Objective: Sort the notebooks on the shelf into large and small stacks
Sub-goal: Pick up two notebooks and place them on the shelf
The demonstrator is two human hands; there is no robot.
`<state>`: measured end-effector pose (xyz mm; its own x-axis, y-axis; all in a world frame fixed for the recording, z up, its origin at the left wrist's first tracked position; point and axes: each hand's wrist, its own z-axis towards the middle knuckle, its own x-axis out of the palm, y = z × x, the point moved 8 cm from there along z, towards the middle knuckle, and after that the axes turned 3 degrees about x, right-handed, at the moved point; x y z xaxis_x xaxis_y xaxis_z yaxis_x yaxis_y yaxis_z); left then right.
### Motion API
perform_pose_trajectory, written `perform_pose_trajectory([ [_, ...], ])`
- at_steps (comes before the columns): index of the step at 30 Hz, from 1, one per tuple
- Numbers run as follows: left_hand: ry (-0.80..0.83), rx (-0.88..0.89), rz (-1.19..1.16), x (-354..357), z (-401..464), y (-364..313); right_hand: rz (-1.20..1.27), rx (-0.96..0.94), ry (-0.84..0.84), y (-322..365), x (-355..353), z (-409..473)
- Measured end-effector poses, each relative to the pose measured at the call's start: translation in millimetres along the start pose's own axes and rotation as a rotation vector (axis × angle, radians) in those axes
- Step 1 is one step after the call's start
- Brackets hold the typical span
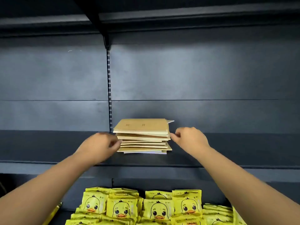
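Head view of a dark metal shelf (227, 148) with one mixed stack of notebooks (143, 137) lying flat near the middle of its length, set back toward the rear panel (194, 75) and just right of the slotted upright (109, 95). The stack is uneven: tan kraft covers of differing widths are offset from one another, a pale cover shows at the very bottom, and the top notebook (142, 125) (marked with two small groups of dots) overhangs those beneath it.

The left hand (101, 144) reaches to the stack's left side at mid-height; its fingers are curled, with the fingertips at or against the notebook edges. Whether they actually pinch anything cannot be told, as this hand is blurred. The right hand (189, 137) reaches to the stack's right side, level with the upper notebooks; its fingers are also curled, the tips at the right edges of the top few covers, and a firm hold cannot be confirmed here either.

On the lower shelf, toward the front edge, lie rows of yellow packets (159, 208) printed with a cartoon duck face.
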<state>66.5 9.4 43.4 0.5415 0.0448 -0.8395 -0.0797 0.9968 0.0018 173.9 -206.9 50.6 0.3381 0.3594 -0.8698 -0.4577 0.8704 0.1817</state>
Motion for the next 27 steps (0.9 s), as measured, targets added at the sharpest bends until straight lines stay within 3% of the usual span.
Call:
perform_pose_trajectory([
  [5, -0.221, -0.189, -0.186, 7, 40, 39, 0.258, 0.125, 0.071, -8, 31, 59],
  [10, -0.215, -0.324, -0.377, 37, 68, 58, 0.833, 0.223, 0.249, 0, 74, 80],
  [16, -0.091, -0.445, -0.707, 79, 74, 73, 1.25, 0.348, 0.409, 8, 92, 67],
  [22, -0.13, -0.429, -0.886, 76, 59, 73, 1.332, 0.491, 0.234, -3, 90, 57],
  [27, 0.035, -0.478, -1.134, 85, 41, 71, 1.205, 0.523, 0.236, -5, 91, 47],
])
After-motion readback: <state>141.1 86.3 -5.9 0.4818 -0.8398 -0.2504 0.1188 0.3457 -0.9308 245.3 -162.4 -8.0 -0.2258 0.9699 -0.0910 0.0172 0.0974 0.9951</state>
